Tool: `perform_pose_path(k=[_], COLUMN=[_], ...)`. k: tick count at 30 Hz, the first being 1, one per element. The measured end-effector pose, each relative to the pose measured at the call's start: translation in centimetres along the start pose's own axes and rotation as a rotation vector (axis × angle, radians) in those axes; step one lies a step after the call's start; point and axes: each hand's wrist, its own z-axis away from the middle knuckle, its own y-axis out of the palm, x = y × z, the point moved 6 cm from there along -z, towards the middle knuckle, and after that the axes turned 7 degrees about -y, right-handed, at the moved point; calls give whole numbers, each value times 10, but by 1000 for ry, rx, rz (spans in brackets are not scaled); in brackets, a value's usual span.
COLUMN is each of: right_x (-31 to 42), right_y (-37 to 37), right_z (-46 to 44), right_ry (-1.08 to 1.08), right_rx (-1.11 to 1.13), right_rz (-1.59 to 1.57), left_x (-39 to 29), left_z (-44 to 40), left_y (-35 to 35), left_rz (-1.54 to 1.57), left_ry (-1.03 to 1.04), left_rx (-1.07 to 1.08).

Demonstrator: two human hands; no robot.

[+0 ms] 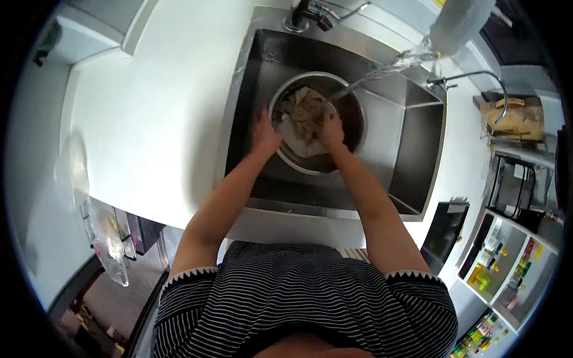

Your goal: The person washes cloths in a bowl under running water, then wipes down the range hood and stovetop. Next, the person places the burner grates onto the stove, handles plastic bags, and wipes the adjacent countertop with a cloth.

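Observation:
A round metal basin (310,169) stands in the stainless-steel sink (382,128). Inside it lies a crumpled, lumpy brown mass (304,113) with pale liquid around it; its kind is unclear. My left hand (265,136) is at the basin's left rim, its fingers outside and the thumb side over the edge, slightly blurred. Over the basin's right part, my right hand (331,130) has its fingers curled on the brown mass, the fingertips partly hidden. A clear, shiny streak (382,73) that looks like water slants from the upper right toward the basin.
A black-and-chrome faucet (309,15) is behind the sink, and a thin curved tap (477,74) is to the right. White counter (155,113) extends left. A translucent object (459,27) hangs at upper right. Shelves with bottles (495,262) are at lower right.

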Motion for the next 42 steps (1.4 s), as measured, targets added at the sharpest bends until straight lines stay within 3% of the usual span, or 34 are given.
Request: perform_pose_path(k=[3,4,5,6,7,8,9,11,12,13,15,17,19,21,22,23,25,26,29,30,33,34,36,38,40,42], right_x=[-12,-23,-37,-46,-34,-23,-3,39,61,82,127,135,107,46,26,7,-30,-41,-17,-13,-42,-38,14,62,120,118], right_y=[14,11,8,15,22,29,28,-10,-31,-45,-63,-62,-39,-27,-12,5,-8,-10,24,47,22,0,-14,6,-47,-36], right_z=[2,-10,-15,-16,-18,-19,-21,-12,-6,0,26,25,2,-31,-43,-48,-49,-48,-19,-13,-34,-37,-25,-10,31,24], right_ry=[-100,-87,-69,165,194,221,48,163,87,5,-239,-400,-473,131,-3,-141,128,272,-12,-166,-27,133,242,-209,-329,-318], right_rx=[-5,-38,-73,-203,-242,-283,-211,-174,-115,-55,-84,-179,-332,76,11,-46,-40,-41,-186,-144,-102,-225,66,-72,-99,-89], right_rz=[-137,-194,-251,-577,-609,-640,-377,-841,-861,-882,-776,-616,-415,-438,-317,-186,-245,-279,130,148,-286,-392,-780,-527,-533,-373], left_x=[-40,-43,-36,-31,-27,-34,-32,-16,-23,-19,9,14,-10,-32,-29,-27,-25,-18,-26,-25,-19,-17,-18,-20,-13,30], left_z=[11,9,3,-4,-5,11,9,-4,-9,-19,-37,-35,-28,-14,-12,-20,-34,-31,-6,-5,-10,-9,-10,-16,-18,-30], left_y=[-27,-21,-5,17,35,31,39,51,50,55,87,84,78,74,71,73,74,73,59,62,67,70,75,80,80,128], left_rz=[38,186,265,338,403,575,705,969,1181,1203,1235,1082,1150,1211,1235,1191,1094,1061,1033,1063,1104,1112,1282,1382,1388,1441], left_ry=[477,467,298,126,-50,-438,-550,-788,-715,-565,-261,55,-228,-520,-668,-563,-354,-426,-579,-587,-654,-687,-719,-657,-513,-313], left_rx=[-162,1,155,301,439,590,592,572,643,692,781,703,636,560,517,550,608,611,669,710,745,748,757,772,786,758])
